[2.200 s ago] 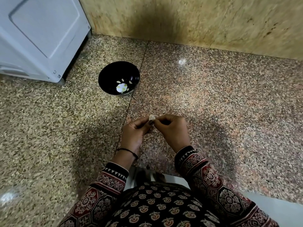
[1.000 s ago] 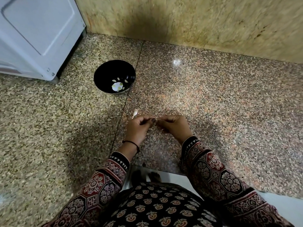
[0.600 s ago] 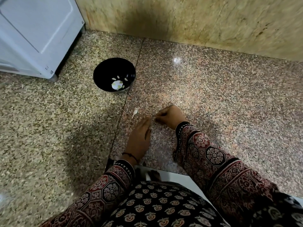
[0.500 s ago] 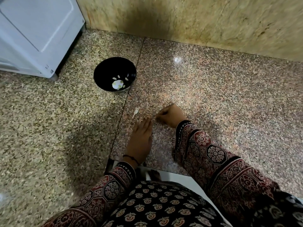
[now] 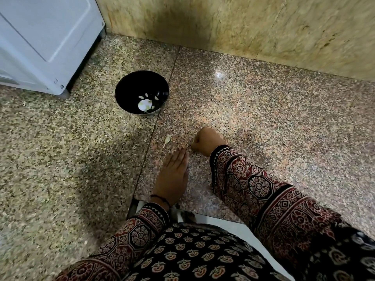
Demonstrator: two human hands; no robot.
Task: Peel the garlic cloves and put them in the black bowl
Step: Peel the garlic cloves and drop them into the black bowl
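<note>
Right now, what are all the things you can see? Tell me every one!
stone surface: one, speckled brown, under everything
white appliance: one, white, far left
wall: one, beige, at the back
black bowl: one, black, on the stone surface near the white appliance
garlic pieces: several, pale, inside the black bowl
peel scrap: one, pale, on the stone surface, apart from the bowl
sleeves: two, red-black patterned, near edge
left hand: one, fingers straight, beside the fist
right hand: one, curled fist, contents hidden
</note>
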